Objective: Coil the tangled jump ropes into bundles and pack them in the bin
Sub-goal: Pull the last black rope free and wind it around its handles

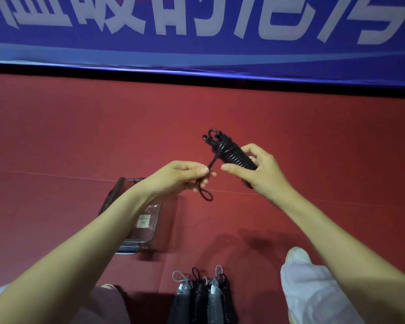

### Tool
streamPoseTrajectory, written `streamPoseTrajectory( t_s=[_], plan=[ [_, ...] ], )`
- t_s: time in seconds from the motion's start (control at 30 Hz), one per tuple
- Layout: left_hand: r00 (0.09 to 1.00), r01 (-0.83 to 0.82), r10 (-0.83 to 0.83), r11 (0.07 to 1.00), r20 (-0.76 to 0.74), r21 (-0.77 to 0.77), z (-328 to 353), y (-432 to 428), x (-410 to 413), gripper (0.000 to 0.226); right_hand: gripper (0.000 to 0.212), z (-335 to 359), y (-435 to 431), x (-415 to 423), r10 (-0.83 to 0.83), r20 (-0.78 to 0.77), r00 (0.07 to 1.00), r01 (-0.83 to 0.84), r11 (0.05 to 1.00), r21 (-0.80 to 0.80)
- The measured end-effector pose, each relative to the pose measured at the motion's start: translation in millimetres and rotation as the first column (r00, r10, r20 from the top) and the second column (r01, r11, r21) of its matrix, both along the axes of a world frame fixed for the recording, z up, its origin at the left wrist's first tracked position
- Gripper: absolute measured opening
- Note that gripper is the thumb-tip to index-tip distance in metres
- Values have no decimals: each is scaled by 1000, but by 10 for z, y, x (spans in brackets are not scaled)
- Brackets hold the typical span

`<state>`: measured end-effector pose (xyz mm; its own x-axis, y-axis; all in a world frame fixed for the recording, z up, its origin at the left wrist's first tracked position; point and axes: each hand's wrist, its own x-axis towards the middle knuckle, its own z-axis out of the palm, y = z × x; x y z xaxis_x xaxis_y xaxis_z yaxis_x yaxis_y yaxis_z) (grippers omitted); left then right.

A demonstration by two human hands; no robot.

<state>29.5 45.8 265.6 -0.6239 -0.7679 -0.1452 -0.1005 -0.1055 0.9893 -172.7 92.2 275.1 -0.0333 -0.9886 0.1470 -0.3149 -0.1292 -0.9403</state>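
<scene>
Above the red floor (290, 136), the right hand (260, 174) holds one tightly wound black jump rope bundle (232, 153), its grip curled round the lower end. The left hand (185, 176) keeps a narrow pinch grip on the rope's loose tail (207, 196), which hangs in a small loop. One clear bin (159, 230) sits on the floor under the left forearm, which hides part of its inside. Four coiled bundles (204, 300), two grey and two black, lie side by side outside it.
</scene>
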Motion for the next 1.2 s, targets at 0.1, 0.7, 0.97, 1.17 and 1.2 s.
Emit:
streamPoseTrajectory(
  t_s=[0.1,0.7,0.97,1.17,1.2],
  plan=[
    [993,-98,108,981,53,-166,63,-107,174,13,38,107,58,-22,172,2,985,-172,985,11],
    [830,-421,547,742,108,-522,-68,29,-255,13,47,65,35,64,-1,-955,296,10,1000,2],
    [667,-608,652,756,-360,243,-123,280,-613,11,46,51,40,69,-322,-908,268,100,947,-306],
    [768,-577,613,788,-184,217,-227,229,-597,13,55,-87,12,84,-491,-847,203,50,869,-492],
    [778,-604,615,788,-128,120,-227,216,-575,12,55,-98,10,87,-491,-847,204,49,869,-492]
  ],
)
